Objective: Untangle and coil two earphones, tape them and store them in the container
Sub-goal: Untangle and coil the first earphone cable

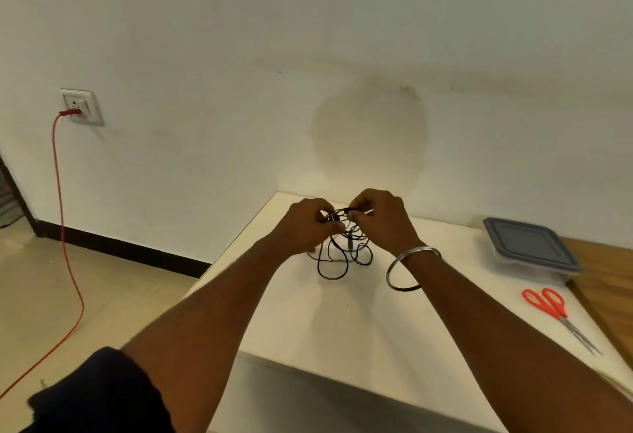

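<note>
Both hands pinch a black tangle of earphones above the surface: left hand and right hand close together. A lidded container and scissors lie to the right.

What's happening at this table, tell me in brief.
A person is working on a tangle of black earphone cables above a white table. The left hand and right hand each pinch part of the knot, with loops hanging below. Nothing is coiled yet. The lidded container and red scissors lie untouched on the right.
</note>
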